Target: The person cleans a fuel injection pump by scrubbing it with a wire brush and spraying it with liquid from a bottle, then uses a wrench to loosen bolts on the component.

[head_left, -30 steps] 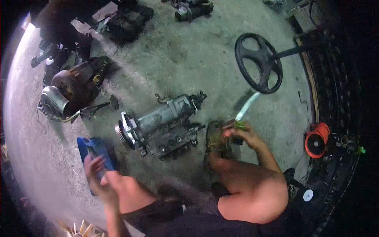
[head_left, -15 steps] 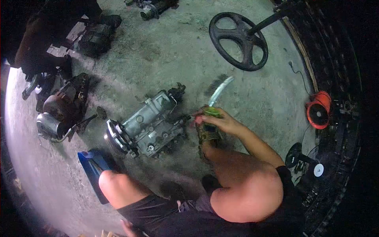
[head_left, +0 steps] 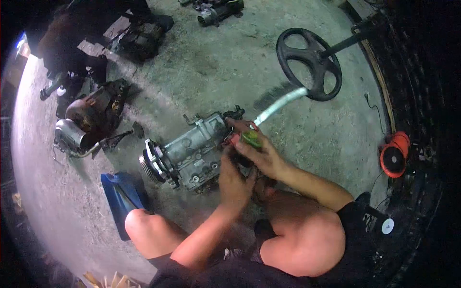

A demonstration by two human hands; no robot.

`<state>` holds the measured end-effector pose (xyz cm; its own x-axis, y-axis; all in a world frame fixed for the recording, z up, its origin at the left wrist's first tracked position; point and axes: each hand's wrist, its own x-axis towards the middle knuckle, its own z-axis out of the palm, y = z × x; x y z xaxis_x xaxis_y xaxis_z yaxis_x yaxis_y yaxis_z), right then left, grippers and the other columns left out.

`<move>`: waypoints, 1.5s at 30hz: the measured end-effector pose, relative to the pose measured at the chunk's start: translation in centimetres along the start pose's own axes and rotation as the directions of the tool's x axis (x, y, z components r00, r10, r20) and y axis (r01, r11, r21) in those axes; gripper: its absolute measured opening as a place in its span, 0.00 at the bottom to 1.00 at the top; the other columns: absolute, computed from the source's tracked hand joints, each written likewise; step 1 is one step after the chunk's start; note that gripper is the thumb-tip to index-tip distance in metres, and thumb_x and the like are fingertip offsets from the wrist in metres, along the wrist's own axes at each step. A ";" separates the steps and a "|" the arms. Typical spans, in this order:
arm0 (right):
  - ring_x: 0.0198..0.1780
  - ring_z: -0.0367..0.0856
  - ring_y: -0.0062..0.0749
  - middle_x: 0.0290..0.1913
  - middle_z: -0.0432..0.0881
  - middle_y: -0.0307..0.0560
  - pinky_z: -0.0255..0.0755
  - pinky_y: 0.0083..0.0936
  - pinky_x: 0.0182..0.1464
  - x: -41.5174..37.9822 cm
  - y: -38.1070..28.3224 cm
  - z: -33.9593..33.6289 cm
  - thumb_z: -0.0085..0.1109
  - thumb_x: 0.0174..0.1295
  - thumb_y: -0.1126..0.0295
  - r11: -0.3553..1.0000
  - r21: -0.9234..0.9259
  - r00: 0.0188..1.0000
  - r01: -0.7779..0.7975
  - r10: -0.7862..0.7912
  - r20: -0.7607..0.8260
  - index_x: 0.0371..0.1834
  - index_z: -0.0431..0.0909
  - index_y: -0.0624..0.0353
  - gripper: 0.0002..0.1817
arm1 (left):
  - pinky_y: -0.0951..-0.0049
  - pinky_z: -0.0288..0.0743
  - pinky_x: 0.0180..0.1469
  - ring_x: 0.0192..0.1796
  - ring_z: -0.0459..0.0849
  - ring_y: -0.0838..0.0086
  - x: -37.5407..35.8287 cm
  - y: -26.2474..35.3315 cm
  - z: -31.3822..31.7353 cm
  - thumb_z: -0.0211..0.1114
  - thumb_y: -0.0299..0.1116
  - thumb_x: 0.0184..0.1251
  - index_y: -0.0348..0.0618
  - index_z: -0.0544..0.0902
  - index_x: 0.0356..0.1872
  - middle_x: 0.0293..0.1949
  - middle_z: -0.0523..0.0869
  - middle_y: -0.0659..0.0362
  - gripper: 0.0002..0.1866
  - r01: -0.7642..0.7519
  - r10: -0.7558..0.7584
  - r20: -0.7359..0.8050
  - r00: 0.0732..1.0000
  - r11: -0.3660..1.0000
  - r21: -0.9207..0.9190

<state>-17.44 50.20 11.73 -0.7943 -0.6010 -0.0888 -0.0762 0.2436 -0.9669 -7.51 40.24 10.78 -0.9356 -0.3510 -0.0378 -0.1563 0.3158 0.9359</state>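
A metal pump-like engine part (head_left: 192, 146) lies on the concrete floor, with a toothed gear at its left end. At its right end my right hand (head_left: 259, 151) is closed around a brush (head_left: 281, 103) with a pale curved back, dark bristles and a green-and-red handle. My left hand (head_left: 235, 182) is beside the right one, its fingers up against a small red thing (head_left: 234, 140). What exactly the left fingers grip is hidden.
A steering wheel (head_left: 309, 64) stands at the upper right. Rusty and silver parts (head_left: 81, 125) lie at the left, near a blue tray (head_left: 122, 197). An orange-red round device (head_left: 394, 156) is at the right. A person (head_left: 62, 43) is at the upper left.
My left hand has come up from the bottom edge to meet my right hand. The view has shifted, so the floor objects sit farther right. The brush now points more to the right.
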 end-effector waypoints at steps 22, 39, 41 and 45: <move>0.45 0.85 0.64 0.43 0.84 0.69 0.77 0.49 0.50 0.5 6.5 -1.1 0.48 0.74 0.70 0.618 -0.778 0.992 -0.113 0.119 -0.050 0.77 0.61 0.48 0.28 | 0.72 0.76 0.44 0.43 0.77 0.76 -2.4 -4.9 -18.3 0.57 0.25 0.57 0.38 0.68 0.59 0.44 0.76 0.59 0.26 0.372 -0.419 -0.009 0.908 0.815 -0.444; 0.47 0.84 0.61 0.46 0.84 0.66 0.77 0.49 0.50 8.8 7.5 -0.8 0.52 0.69 0.69 0.483 -0.861 0.939 -0.157 0.344 0.021 0.62 0.79 0.54 0.19 | 0.74 0.75 0.33 0.32 0.78 0.73 -3.4 -6.4 -20.8 0.61 0.37 0.59 0.39 0.66 0.68 0.38 0.78 0.56 0.34 0.217 -0.385 -0.169 0.907 0.773 -0.597; 0.48 0.84 0.61 0.46 0.84 0.68 0.77 0.47 0.50 11.3 13.4 -0.5 0.53 0.69 0.71 0.523 -0.847 0.948 -0.099 0.309 0.080 0.62 0.79 0.55 0.19 | 0.74 0.75 0.33 0.32 0.79 0.73 -3.5 -5.9 -20.3 0.61 0.37 0.60 0.38 0.66 0.68 0.38 0.78 0.56 0.33 0.217 -0.372 -0.175 0.912 0.797 -0.564; 0.49 0.84 0.61 0.47 0.84 0.67 0.77 0.46 0.50 14.9 5.8 -3.4 0.53 0.69 0.70 0.539 -0.841 0.953 -0.037 0.272 0.132 0.61 0.79 0.58 0.18 | 0.73 0.74 0.35 0.34 0.77 0.73 -3.2 -6.2 -20.4 0.59 0.34 0.58 0.39 0.68 0.64 0.38 0.77 0.56 0.30 0.213 -0.375 -0.195 0.907 0.804 -0.555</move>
<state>-31.81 45.27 5.61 -0.6984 -0.6071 -0.3789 -0.5185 0.7942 -0.3169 2.92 21.47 12.22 -0.7280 -0.6080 -0.3166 -0.1490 -0.3104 0.9388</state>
